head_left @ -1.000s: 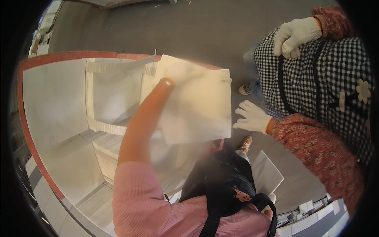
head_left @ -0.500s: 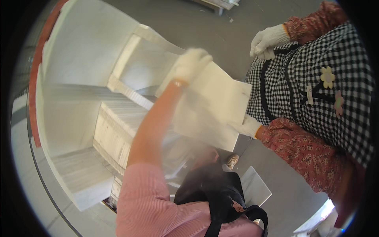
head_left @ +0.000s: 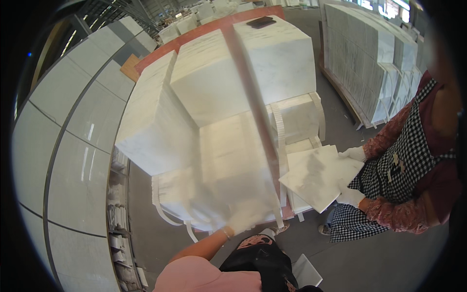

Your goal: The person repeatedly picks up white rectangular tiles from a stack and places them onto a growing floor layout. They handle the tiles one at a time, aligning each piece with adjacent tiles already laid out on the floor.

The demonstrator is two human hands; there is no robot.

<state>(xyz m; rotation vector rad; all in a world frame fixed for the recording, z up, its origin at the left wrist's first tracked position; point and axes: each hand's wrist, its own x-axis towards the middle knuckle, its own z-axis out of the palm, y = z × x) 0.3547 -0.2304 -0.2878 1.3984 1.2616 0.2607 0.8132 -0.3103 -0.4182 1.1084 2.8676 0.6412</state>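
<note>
My left hand, in a white glove, is smeared by motion at the near side of a stack of white marble-like tiles. Whether its fingers touch the stack or hold anything cannot be made out. My right hand is out of view. To the right, a co-worker grips a square white tile with grey veining with two gloved hands. That tile lies tilted over the lower stack beside the red divider.
Taller white stone blocks stand behind, with a dark flat object on one. White straps hang over the stacks. Another tile stack stands far right, large glossy slabs line the left, and a loose tile rests low near me.
My left hand was on a white tile that the co-worker also held; now it is apart from the co-worker's tile, near the stack's front. The view has swung to show more of the stacks.
</note>
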